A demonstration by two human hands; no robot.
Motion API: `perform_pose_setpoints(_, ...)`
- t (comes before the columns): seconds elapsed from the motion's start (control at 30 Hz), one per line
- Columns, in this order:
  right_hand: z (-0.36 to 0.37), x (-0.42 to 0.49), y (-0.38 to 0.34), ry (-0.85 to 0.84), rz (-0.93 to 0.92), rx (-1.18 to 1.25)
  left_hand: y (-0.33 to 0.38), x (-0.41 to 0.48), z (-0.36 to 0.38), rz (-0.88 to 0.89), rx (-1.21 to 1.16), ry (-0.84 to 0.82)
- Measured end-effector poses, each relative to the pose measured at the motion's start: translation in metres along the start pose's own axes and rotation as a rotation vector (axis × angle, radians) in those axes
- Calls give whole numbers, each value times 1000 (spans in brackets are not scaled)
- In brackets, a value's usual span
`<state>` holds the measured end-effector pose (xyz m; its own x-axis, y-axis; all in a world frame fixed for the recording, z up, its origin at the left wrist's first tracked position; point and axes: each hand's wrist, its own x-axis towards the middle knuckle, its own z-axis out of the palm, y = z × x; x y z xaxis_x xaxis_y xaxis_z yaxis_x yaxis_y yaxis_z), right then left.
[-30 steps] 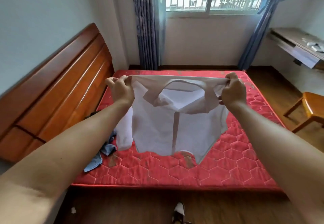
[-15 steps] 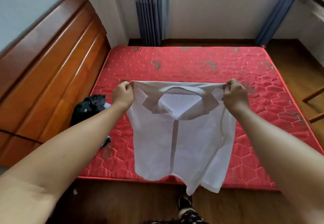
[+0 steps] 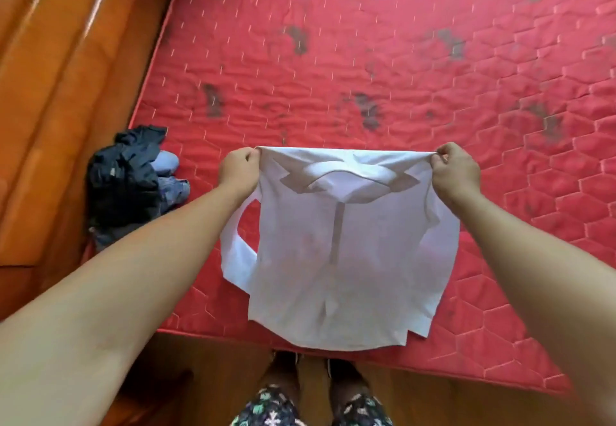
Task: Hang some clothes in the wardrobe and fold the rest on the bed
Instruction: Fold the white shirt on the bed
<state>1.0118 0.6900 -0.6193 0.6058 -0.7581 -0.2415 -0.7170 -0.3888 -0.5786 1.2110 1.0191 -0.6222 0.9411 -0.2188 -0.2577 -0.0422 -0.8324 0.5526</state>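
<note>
White collared short-sleeved shirt [image 3: 333, 259] is held spread over the near edge of the red quilted mattress [image 3: 366, 59], its shoulders pinched tight by the left hand [image 3: 238, 170] and right hand [image 3: 455, 172], so folding seems just starting: next, lay it flat and smooth.

Bare mattress [image 3: 383, 69] beyond; clothes pile [image 3: 130, 179] left

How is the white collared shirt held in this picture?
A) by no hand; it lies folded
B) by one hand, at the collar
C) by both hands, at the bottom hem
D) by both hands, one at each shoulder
D: the left hand and the right hand each pinch one shoulder of the white collared shirt, over the red quilted mattress.
</note>
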Motion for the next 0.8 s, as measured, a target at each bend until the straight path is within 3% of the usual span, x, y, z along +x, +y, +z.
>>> perform_pose_setpoints(0.33,111,159,18,-3,6,43,-8,172,104,21,-71,35)
perform_pose_setpoints(0.43,143,187,22,-6,-7,84,-16,203,136,46,-130,-20)
perform_pose_setpoints(0.6,230,148,69,-156,-74,-48,-88,169,224,252,245,-269)
perform_pose_setpoints(0.8,312,99,141,-556,-138,-616,-147,124,305,313,623,-567)
